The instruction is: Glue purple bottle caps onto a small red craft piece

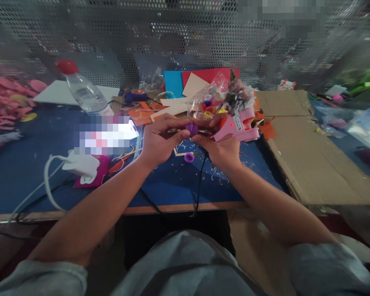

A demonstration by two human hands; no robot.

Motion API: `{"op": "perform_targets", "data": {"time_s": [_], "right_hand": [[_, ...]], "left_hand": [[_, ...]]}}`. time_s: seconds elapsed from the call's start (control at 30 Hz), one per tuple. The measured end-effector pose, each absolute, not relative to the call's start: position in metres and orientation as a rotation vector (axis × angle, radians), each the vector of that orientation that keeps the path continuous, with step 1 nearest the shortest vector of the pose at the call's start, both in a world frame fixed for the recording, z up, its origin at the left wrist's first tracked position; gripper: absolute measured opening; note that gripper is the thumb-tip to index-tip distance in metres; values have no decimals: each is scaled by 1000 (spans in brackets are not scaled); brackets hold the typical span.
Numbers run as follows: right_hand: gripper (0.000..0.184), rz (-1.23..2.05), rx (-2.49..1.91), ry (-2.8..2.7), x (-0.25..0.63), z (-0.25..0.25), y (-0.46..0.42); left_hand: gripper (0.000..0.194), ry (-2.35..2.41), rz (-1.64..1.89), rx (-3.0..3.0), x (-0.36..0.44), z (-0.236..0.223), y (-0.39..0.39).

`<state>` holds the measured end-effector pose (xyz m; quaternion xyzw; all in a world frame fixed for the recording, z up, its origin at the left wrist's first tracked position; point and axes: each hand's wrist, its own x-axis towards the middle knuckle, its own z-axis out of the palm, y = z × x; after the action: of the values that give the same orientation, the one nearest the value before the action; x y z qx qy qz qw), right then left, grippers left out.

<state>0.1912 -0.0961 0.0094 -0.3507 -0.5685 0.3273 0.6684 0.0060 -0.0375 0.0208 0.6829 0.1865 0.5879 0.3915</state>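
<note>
Between the fingertips of both hands is a small purple bottle cap (pixel 191 129). My left hand (pixel 159 139) pinches it from the left, thumb in front. From the right, the thumb and fingers of my right hand (pixel 223 150) close on the same cap. A pink glue gun (pixel 239 128) with a small red light sits right behind my right hand; whether the hand also touches its handle is hidden. Below the hands, a second purple cap (pixel 189 157) lies on the blue table (pixel 172 185), beside a thin wooden frame piece.
A clear bag of colourful caps (pixel 203 105) stands behind the hands. To the left are a water bottle (pixel 86 92), a lit phone (pixel 111 133) and a white charger (pixel 82 164) with cables. Cardboard (pixel 311 156) covers the right side. A black cord (pixel 201 181) crosses the front edge.
</note>
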Motion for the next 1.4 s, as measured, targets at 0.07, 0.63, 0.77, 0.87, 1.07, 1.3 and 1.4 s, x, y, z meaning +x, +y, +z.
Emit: {"op": "perform_targets", "data": {"time_s": [0.07, 0.63, 0.77, 0.87, 1.07, 1.3, 1.4], "right_hand": [[58, 704, -817, -1276, 192, 9, -96], [61, 692, -780, -1304, 190, 4, -94], [59, 692, -777, -1326, 193, 1, -93], [59, 672, -802, -1331, 195, 0, -91], [56, 684, -801, -1204, 194, 3, -85], [56, 816, -862, -1127, 201, -2, -76], [45, 814, -944, -1214, 200, -3, -75]], "left_hand": [[31, 464, 1487, 1724, 7, 21, -39], [29, 375, 1532, 1744, 8, 12, -36], [25, 332, 1539, 1759, 8, 11, -34], [28, 364, 1488, 1715, 8, 11, -32], [44, 464, 1321, 1385, 10, 11, -28], [35, 550, 1466, 1136, 0, 3, -2], [31, 529, 1488, 1122, -3, 0, 6]]}}
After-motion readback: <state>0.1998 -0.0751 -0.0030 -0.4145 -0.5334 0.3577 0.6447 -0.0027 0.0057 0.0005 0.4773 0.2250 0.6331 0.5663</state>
